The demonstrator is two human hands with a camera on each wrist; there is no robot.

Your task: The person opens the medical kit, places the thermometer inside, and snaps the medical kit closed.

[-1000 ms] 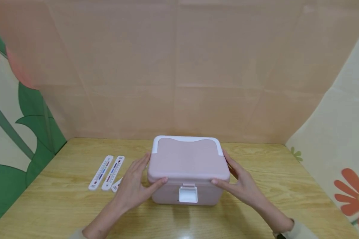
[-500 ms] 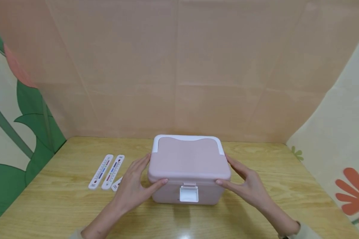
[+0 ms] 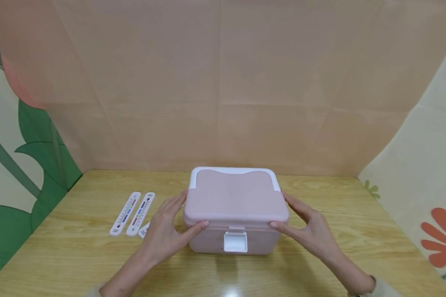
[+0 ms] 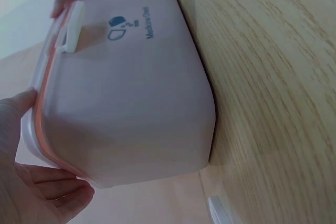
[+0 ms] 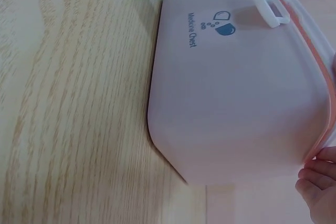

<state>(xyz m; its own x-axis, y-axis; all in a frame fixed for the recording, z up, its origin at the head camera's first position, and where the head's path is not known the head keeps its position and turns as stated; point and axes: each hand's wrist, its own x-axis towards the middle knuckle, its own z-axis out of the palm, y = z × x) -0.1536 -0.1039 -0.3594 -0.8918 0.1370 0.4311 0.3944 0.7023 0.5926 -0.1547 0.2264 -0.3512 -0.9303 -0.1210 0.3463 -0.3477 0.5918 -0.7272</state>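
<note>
One pink medicine chest (image 4: 131, 93), white-trimmed lid (image 3: 238, 198), white front latch (image 3: 235, 242), between left hand (image 3: 163, 231) and right hand (image 3: 314, 231) on a wood-grain table (image 3: 319, 272). Flat white thermometers (image 3: 125, 213) left of the left hand; tan backdrop (image 3: 223, 90) beyond both. Hands clamped on the lid, thumbs at front, fingers along its sides.

Left grip (image 4: 23, 192) on pink chest (image 4: 131, 93), wooden tabletop (image 4: 268, 77)

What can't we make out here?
Inside the box: hidden by the lid, all views.
Third strip: mostly behind the left hand, head view.
Other two strips: fine print too small, head view.
Right hand: cut off by the right edge, right wrist view.
</note>
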